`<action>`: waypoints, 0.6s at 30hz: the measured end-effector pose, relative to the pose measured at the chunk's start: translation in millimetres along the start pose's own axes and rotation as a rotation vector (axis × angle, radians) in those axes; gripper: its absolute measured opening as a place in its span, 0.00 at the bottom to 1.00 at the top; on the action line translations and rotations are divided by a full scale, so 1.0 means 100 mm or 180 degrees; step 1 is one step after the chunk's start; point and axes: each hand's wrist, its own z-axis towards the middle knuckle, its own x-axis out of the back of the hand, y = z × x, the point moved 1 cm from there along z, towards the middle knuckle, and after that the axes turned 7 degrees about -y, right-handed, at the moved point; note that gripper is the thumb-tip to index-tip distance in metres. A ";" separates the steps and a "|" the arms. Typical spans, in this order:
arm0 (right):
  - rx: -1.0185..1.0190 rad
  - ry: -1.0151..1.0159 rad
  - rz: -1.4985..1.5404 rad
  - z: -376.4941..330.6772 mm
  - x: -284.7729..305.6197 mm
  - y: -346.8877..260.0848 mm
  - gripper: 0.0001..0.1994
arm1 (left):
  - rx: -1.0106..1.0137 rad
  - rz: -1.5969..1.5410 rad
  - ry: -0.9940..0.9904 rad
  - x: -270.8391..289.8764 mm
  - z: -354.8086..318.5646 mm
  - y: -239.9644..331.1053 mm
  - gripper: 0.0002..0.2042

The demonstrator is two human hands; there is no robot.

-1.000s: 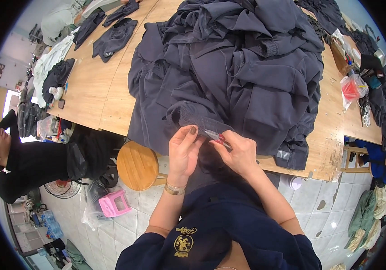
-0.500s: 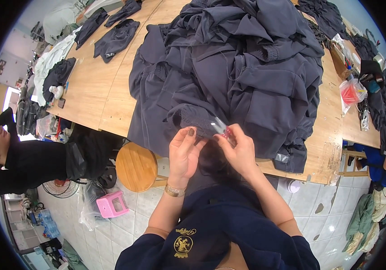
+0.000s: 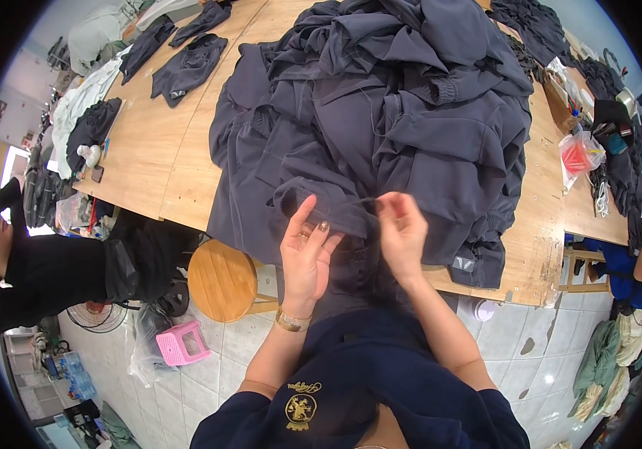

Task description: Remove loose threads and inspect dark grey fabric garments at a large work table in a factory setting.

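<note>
A big heap of dark grey garments lies in front of me, hanging over the near table edge. One ribbed cuff of it is raised at the near side. My left hand grips this cuff at its lower edge, index finger stretched up along it. At the cuff's right end my right hand is closed in a pinch. A thin dark strand, thread or cloth, runs to its fingertips; I cannot tell which. Whether the palm also holds a tool is hidden.
The wooden table carries more dark garment pieces at the far left. A red-filled plastic bag lies on the right. A round wooden stool and a pink plastic stool stand left. People are at both sides.
The shiny clear-looking tool that showed at my right fingertips is out of sight. My right hand has turned and closed beside the cuff's end. My left index finger has straightened.
</note>
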 end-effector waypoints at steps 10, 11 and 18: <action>-0.0149 -0.0423 -0.0232 -0.05 0.02 -0.03 0.05 | -0.0052 0.0093 0.0038 -0.06 0.04 -0.03 0.23; -0.0026 -0.0527 -0.0490 -0.08 -0.04 -0.01 0.06 | -0.0076 0.0157 0.0073 -0.08 0.03 -0.03 0.24; 0.0015 -0.0317 -0.0774 -0.09 -0.06 -0.06 0.07 | -0.0298 0.0363 0.0127 -0.03 0.01 -0.11 0.26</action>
